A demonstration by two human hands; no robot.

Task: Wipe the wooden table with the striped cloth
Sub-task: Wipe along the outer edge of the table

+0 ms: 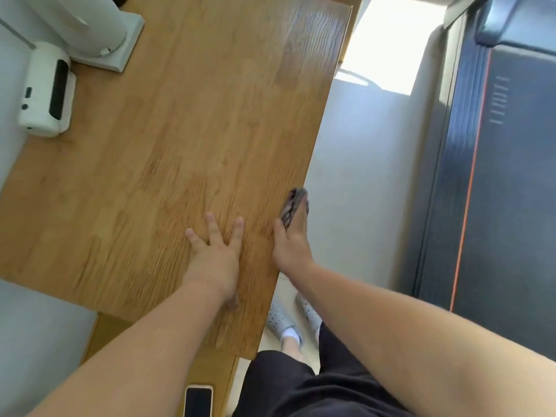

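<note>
Our right hand (293,245) presses the cloth (293,204) against the right edge of the table (180,130), fingers closed over it, so only a bunched dark-striped end shows past the fingertips. Our left hand (215,254) lies flat and spread on the wood, holding nothing. We judge the cloth soft, light and limp; it will crumple if pinched, so we'd keep the palm broad on top and press down, watching it doesn't slide off the edge.
</note>
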